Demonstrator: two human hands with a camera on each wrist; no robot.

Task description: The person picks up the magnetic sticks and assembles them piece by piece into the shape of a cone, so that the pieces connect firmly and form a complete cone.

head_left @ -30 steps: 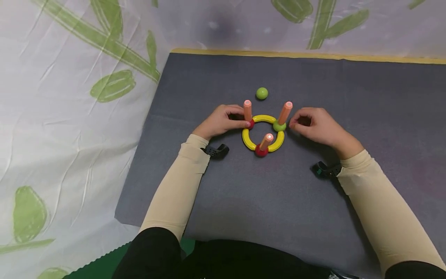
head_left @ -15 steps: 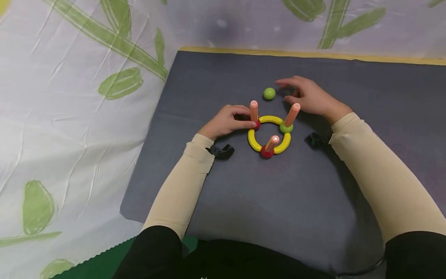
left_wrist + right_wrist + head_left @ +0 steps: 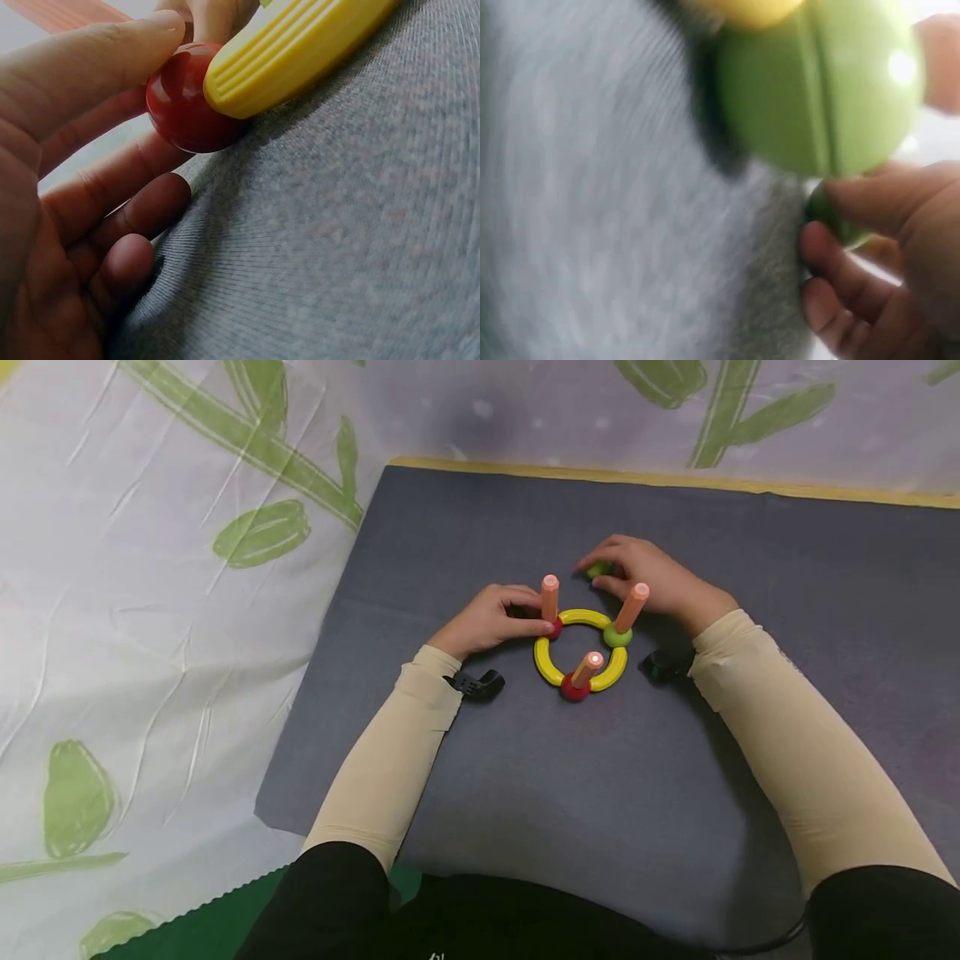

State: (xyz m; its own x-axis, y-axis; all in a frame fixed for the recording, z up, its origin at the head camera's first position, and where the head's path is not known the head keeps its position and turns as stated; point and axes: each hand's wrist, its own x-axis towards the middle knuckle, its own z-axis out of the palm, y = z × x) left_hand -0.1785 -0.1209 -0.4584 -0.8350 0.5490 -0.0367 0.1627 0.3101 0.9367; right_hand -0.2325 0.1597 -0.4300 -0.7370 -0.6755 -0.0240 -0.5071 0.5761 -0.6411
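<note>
A ring of yellow curved pieces [image 3: 585,617] lies on the table, joined by balls with upright orange rods [image 3: 633,606]. At its left corner my left hand [image 3: 489,620] pinches the red ball [image 3: 184,97] between thumb and fingers, beside that ball's rod. Another red ball [image 3: 575,688] joins the ring at the front, and a green ball [image 3: 772,97] at the right. Behind the ring, my right hand [image 3: 656,578] holds a loose green ball [image 3: 598,570] between thumb and fingers, partly hiding it. In the right wrist view the joined green ball blocks much of the held one.
Grey cloth covers the table [image 3: 525,777], with a yellow strip [image 3: 600,481] along its back edge. Patterned white sheeting [image 3: 172,610] hangs at the left and back. Black wrist straps [image 3: 480,686] sit at both wrists.
My right hand has moved from the ring's right side up and back, then left onto the loose green ball, and now holds it. The left hand stays on the red ball.
</note>
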